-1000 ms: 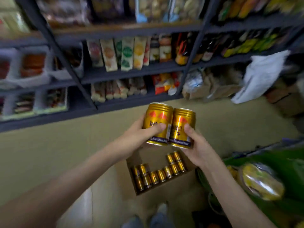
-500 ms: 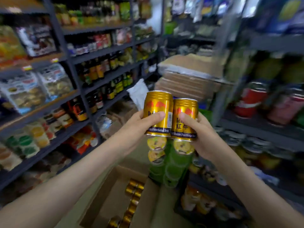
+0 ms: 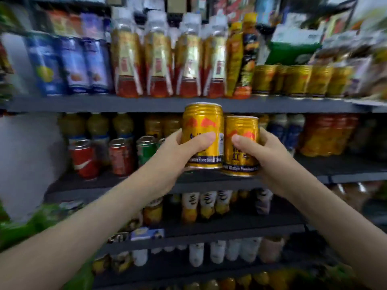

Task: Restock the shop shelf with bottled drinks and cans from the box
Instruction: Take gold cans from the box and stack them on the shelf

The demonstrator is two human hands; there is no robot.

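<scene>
The left hand (image 3: pixel 180 152) wraps round the left can (image 3: pixel 202 119), and the right hand (image 3: pixel 270 159) wraps round the right can (image 3: pixel 240 127). Both gold cans are upright, side by side, held up in front of the drinks shelf (image 3: pixel 104 104).

furniture: dark grey shelving (image 3: pixel 83 104), several tiers | left: pale blurred surface (image 3: pixel 27 153) | light: even, indoor
</scene>
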